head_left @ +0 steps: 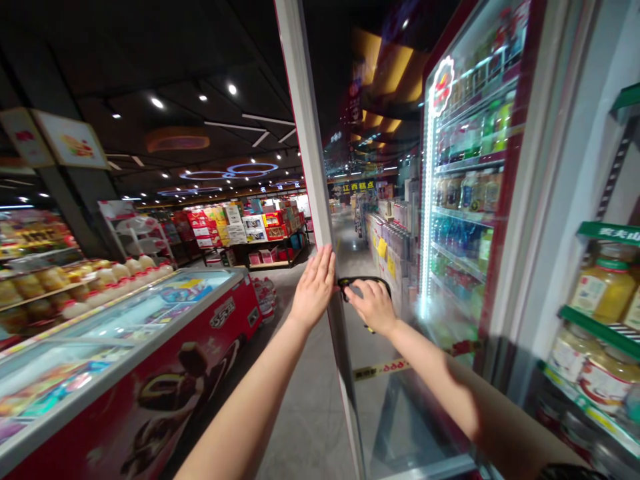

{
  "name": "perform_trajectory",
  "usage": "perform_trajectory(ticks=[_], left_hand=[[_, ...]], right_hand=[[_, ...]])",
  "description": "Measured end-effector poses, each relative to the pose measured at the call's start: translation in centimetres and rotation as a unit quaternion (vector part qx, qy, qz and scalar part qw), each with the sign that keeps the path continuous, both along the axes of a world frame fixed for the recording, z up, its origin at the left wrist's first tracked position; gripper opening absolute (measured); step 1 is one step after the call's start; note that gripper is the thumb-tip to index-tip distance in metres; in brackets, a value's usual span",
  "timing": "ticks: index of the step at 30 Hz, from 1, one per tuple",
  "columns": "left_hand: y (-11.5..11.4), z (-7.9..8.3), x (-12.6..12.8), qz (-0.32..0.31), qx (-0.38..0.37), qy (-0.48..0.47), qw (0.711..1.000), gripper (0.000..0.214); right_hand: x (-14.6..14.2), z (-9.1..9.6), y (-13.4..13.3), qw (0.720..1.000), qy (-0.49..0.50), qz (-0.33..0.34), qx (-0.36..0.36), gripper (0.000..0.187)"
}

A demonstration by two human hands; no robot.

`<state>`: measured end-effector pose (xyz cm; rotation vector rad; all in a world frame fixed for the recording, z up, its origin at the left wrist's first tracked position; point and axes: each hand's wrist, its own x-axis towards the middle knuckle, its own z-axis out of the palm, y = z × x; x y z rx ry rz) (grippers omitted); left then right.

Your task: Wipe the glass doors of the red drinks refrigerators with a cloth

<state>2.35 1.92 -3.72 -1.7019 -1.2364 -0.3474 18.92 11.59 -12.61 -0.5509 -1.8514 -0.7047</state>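
A glass door (370,413) with a pale upright frame (310,147) stands in front of me. My left hand (314,283) lies flat against the frame's edge, fingers straight and held together, gripping nothing. Just to the right, my right hand (374,305) is at the glass with its fingers bent over a dark grey, black-rimmed piece (357,291) near the door's edge. Whether this piece is a handle or a cloth, I cannot make out. A yellowish strip with red marks (385,367) crosses the glass below the right hand.
On the left stands a red chest freezer (200,347) with packs under its glass top. Jars on green-edged shelves (600,327) are close at the right. A lit drinks cooler (465,173) shows in the glass. Boxed goods (250,227) stand farther back.
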Motion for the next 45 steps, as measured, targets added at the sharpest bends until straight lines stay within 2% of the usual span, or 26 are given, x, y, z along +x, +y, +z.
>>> perform_trajectory(ticks=[1,3,7,9,11,15,16,18,21,24,26,29,31,34,37,39,41,44,45], left_hand=[[0.0,0.0,0.1,-0.001,0.002,-0.001,1.000,0.082],[0.1,0.0,0.1,-0.004,0.008,-0.001,1.000,0.081],[0.3,-0.1,0.1,-0.004,0.019,0.010,1.000,0.079],[0.3,0.1,0.2,-0.002,0.022,0.013,1.000,0.077],[0.3,0.2,0.3,-0.001,0.026,0.012,1.000,0.074],[0.4,-0.5,0.3,0.002,0.032,0.001,0.999,0.071],[0.4,-1.1,0.3,0.001,0.035,-0.003,0.999,0.072],[0.3,-3.2,0.1,-0.004,0.044,-0.014,0.999,0.073],[0.1,-7.2,-0.2,-0.019,0.082,-0.023,0.996,0.077],[0.1,-10.3,-0.2,-0.026,0.115,-0.032,0.992,0.078],[0.1,-11.1,-0.1,-0.024,0.123,-0.035,0.992,0.075],[0.1,-11.1,0.0,-0.017,0.128,-0.024,0.991,0.071],[0.1,-10.9,0.1,-0.013,0.126,-0.021,0.992,0.071],[0.1,-10.9,0.1,-0.010,0.114,-0.026,0.993,0.071],[0.0,-11.0,0.1,-0.005,0.102,-0.030,0.994,0.070],[0.0,-11.0,0.2,0.000,0.096,-0.029,0.995,0.069],[-0.1,-10.8,0.2,0.002,0.087,-0.030,0.996,0.069],[-0.3,-10.5,0.2,0.004,0.075,-0.041,0.996,0.072],[-0.4,-10.4,0.2,0.006,0.075,-0.051,0.996,0.074]], right_hand=[[0.6,-0.6,0.1,0.999,-0.034,0.004,0.011,0.035],[1.4,0.1,0.3,0.997,-0.068,0.007,0.022,0.037],[1.1,5.5,0.7,1.000,0.014,-0.019,-0.014,0.037],[0.5,6.6,0.7,0.999,0.043,-0.026,-0.021,0.036],[0.3,5.5,0.7,0.999,0.023,-0.021,-0.012,0.035],[1.2,1.6,1.2,0.997,-0.073,0.038,0.001,0.036],[1.4,1.3,1.3,0.995,-0.075,0.063,-0.003,0.036],[1.4,1.6,1.5,0.994,-0.021,0.109,-0.018,0.036],[0.4,4.0,1.1,0.987,0.068,0.144,-0.019,0.038],[-0.5,6.5,0.4,0.992,0.016,0.121,0.025,0.042],[-0.6,8.1,0.0,0.995,-0.024,0.091,0.042,0.045],[-0.4,10.2,-0.4,0.997,-0.021,0.059,0.035,0.046],[-0.4,10.8,-0.5,0.999,0.004,0.043,0.027,0.048],[-0.2,9.4,-0.2,0.998,-0.005,0.042,0.038,0.046],[0.5,6.9,0.4,0.991,-0.086,0.071,0.071,0.041],[0.9,6.5,0.6,0.984,-0.131,0.085,0.080,0.041],[1.0,7.6,0.7,0.987,-0.123,0.082,0.067,0.042],[0.5,10.4,0.4,0.997,-0.035,0.059,0.028,0.045],[0.3,10.7,0.4,0.998,-0.011,0.052,0.018,0.045]])
